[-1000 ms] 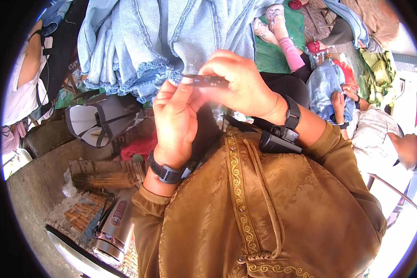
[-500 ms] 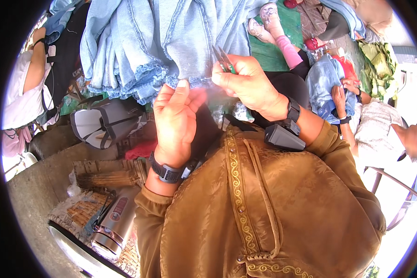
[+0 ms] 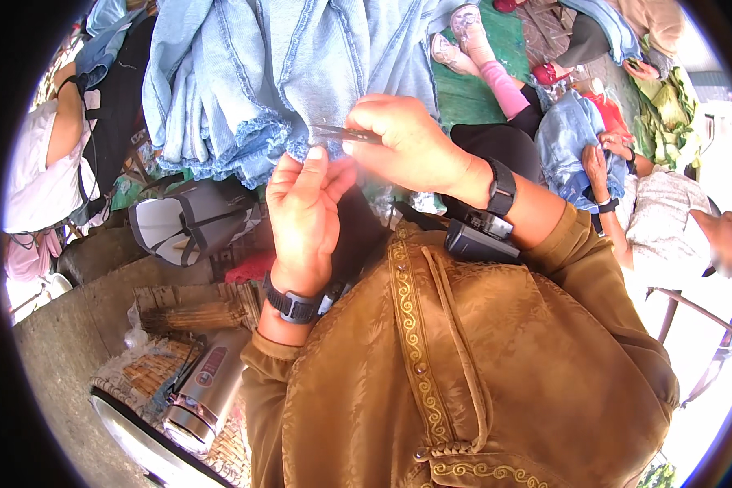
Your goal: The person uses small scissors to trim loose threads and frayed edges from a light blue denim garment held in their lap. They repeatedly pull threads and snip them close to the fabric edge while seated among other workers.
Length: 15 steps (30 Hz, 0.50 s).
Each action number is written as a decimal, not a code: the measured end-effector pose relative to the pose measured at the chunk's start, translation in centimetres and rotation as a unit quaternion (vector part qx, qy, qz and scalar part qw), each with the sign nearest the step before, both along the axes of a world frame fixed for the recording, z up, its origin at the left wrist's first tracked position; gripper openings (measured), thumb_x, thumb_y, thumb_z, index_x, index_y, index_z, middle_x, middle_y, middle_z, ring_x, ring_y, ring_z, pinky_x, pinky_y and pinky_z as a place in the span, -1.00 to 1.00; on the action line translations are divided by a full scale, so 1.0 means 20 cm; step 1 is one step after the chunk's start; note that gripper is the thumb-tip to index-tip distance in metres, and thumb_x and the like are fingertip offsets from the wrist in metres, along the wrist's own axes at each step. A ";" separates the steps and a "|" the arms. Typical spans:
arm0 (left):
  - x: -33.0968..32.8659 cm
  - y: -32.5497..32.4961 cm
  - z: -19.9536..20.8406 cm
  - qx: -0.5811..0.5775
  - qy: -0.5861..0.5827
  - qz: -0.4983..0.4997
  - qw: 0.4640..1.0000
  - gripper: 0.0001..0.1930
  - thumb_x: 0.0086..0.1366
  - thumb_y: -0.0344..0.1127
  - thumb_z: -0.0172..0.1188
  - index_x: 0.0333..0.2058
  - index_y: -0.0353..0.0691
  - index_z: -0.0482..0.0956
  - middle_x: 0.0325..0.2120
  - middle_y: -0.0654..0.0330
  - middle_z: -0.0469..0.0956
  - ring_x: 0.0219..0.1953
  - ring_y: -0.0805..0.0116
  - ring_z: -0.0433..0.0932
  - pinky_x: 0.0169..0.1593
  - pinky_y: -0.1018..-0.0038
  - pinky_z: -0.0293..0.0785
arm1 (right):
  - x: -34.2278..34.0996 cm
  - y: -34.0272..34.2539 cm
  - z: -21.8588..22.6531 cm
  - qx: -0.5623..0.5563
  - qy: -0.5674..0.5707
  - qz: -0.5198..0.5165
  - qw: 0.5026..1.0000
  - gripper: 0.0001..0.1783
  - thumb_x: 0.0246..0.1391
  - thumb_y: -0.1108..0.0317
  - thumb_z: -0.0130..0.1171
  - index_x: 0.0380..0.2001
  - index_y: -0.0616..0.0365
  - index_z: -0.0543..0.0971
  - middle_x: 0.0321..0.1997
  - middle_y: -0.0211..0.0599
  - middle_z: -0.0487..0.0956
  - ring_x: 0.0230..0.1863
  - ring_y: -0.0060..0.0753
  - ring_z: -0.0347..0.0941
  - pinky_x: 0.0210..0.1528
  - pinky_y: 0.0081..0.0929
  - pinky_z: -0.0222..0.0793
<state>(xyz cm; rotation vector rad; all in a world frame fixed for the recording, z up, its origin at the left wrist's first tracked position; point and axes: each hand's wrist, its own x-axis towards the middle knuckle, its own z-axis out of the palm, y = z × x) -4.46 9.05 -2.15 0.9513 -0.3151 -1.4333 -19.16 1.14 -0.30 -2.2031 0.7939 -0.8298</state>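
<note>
Light blue denim garments (image 3: 317,61) with a frayed hem (image 3: 252,146) spread out in front of me. At that hem my left hand (image 3: 305,224) is closed, its thumb pressed to the fingers on the denim edge. My right hand (image 3: 423,150) is wrapped round a pair of small thread snips (image 3: 342,133), whose dark blades point left, just above my left thumb tip. Most of their grip is hidden in my palm. Whether the blades touch the denim or a thread, I cannot tell.
A grey and white bag (image 3: 191,221) sits to the left. Below it are a metal thermos (image 3: 211,386) and woven basketwork (image 3: 150,370). On the right, another person's hands (image 3: 598,167) rest on blue denim (image 3: 561,146). A person's legs (image 3: 500,81) lie on green cloth.
My right hand has moved left and turned, bringing the snips from pointing up and away to lying level over the hem by my left thumb. My left hand has barely moved.
</note>
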 end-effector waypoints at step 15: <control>0.00 -0.01 -0.08 -0.141 -0.298 0.039 0.943 -0.79 0.26 -0.56 0.06 -0.11 -0.31 0.43 -0.44 0.26 0.47 -0.33 0.48 0.53 -0.14 0.50 0.55 | 0.05 -0.04 0.05 0.351 -0.063 0.003 0.934 -0.78 0.01 0.33 0.14 -0.54 0.31 0.50 -0.65 -0.49 0.42 -0.54 -0.77 0.22 -0.54 -0.61 0.20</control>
